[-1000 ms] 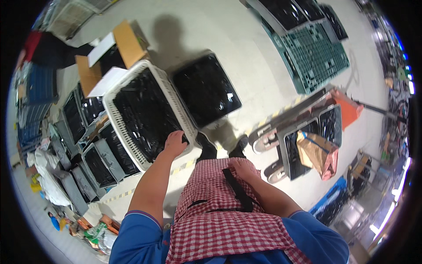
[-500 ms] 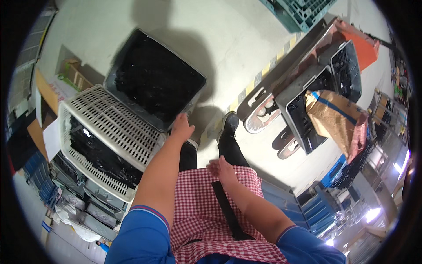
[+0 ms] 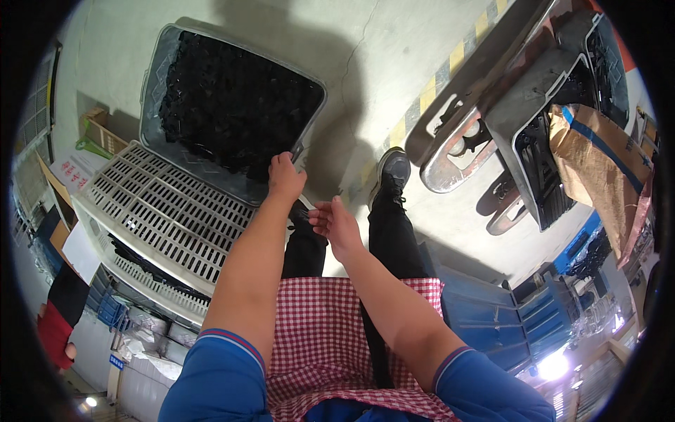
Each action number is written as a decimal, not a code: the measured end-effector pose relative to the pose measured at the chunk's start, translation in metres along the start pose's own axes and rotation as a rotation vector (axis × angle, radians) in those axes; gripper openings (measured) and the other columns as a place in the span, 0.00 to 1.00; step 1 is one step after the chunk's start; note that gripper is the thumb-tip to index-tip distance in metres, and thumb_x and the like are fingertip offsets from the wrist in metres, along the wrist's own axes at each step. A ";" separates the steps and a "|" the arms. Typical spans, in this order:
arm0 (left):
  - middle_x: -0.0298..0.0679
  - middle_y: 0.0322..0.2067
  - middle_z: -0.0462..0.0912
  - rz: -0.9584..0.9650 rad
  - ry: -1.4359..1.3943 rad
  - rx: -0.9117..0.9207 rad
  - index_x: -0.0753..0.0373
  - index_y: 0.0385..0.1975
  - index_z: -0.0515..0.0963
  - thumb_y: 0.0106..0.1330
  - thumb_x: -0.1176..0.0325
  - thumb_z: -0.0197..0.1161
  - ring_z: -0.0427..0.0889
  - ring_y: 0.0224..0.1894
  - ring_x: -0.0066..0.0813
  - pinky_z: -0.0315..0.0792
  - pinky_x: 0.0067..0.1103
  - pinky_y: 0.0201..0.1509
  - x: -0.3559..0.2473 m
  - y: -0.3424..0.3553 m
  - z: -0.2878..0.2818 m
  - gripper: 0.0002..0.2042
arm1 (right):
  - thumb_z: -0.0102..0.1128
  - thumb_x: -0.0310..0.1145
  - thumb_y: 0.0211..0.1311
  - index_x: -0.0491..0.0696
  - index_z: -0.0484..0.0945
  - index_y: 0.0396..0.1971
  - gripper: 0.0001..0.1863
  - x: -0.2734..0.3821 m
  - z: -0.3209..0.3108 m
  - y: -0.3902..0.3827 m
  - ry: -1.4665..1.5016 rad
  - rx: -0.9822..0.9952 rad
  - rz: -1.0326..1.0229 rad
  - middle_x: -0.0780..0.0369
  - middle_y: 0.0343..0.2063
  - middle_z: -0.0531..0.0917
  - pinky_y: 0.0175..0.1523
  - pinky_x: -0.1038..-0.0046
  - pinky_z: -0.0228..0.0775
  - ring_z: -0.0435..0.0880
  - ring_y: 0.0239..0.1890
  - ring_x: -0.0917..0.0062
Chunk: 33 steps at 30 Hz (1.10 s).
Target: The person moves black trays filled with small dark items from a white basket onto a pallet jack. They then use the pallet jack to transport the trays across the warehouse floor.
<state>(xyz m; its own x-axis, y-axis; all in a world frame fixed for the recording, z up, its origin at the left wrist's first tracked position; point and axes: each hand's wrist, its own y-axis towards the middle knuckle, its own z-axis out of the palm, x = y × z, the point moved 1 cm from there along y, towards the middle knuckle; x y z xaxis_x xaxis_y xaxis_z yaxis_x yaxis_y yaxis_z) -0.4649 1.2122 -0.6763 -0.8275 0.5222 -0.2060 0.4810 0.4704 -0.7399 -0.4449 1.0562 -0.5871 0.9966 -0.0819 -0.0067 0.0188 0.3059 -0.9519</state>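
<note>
While left hand meets gray bin, grip unclear, right hand beside it hangs empty; 1-sided pull might tip it.

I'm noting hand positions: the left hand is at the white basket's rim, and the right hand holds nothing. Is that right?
Not quite: the head view shows the left hand at the grey bin's corner, not the white basket's rim. The right hand does look empty.

A pale, cracked floor stretches beyond the hands, crossed to their right by a yellow-and-grey striped line, while a bright light glares farther right.
</note>
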 end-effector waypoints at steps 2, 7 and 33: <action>0.48 0.41 0.73 -0.012 0.021 0.076 0.66 0.41 0.69 0.50 0.65 0.61 0.72 0.46 0.46 0.67 0.32 0.49 0.003 0.007 -0.002 0.19 | 0.35 0.51 0.67 0.41 0.70 0.43 0.26 0.000 0.001 0.012 0.010 -0.029 -0.002 0.60 0.34 0.78 0.41 0.75 0.67 0.76 0.35 0.78; 0.46 0.24 0.76 0.001 -0.233 0.146 0.66 0.27 0.71 0.51 0.63 0.58 0.76 0.29 0.44 0.69 0.32 0.35 0.011 0.003 0.002 0.12 | 0.40 0.50 0.66 0.43 0.70 0.45 0.25 -0.010 0.016 0.023 0.031 -0.034 -0.017 0.61 0.37 0.78 0.44 0.75 0.66 0.75 0.38 0.77; 0.51 0.42 0.77 0.052 -0.612 0.153 0.66 0.41 0.74 0.67 0.49 0.40 0.74 0.48 0.47 0.66 0.30 0.52 -0.141 -0.051 -0.005 0.25 | 0.38 0.44 0.68 0.42 0.72 0.47 0.22 0.106 -0.004 -0.010 -0.221 -0.086 -0.542 0.61 0.45 0.75 0.53 0.76 0.61 0.71 0.47 0.78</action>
<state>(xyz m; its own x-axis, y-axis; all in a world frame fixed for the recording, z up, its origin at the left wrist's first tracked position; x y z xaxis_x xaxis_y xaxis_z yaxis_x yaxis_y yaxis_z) -0.3717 1.1185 -0.6061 -0.8417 0.0187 -0.5396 0.5155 0.3248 -0.7929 -0.3398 1.0403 -0.5795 0.8399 -0.0027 0.5427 0.5325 0.1968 -0.8232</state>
